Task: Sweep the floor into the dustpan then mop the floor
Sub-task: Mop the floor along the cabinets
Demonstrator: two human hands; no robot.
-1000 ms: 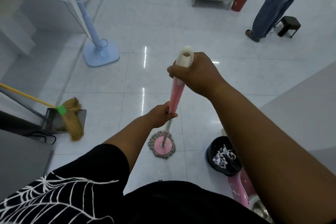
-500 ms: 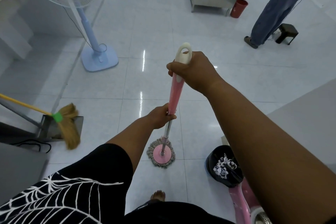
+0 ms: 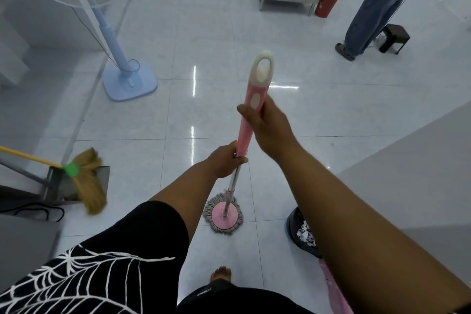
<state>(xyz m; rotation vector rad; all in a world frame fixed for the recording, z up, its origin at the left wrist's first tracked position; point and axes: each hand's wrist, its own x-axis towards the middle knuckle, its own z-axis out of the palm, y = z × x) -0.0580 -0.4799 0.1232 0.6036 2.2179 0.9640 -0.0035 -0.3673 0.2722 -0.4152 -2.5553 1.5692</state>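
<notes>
left grip (image 3: 226, 162): clenched round spin mop (image 3: 244, 132) pole
right grip (image 3: 270, 127): clutching its pink handle
mop head (image 3: 223, 215): flat on floor (image 3: 153, 109)

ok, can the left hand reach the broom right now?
Probably not: the left hand grips the mop handle, and the broom rests by the dustpan far to its left. Open floor between, but it'd need a step.

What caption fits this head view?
Left hand and right hand grip a pink mop on the tiled floor; broom and dustpan aside.
</notes>
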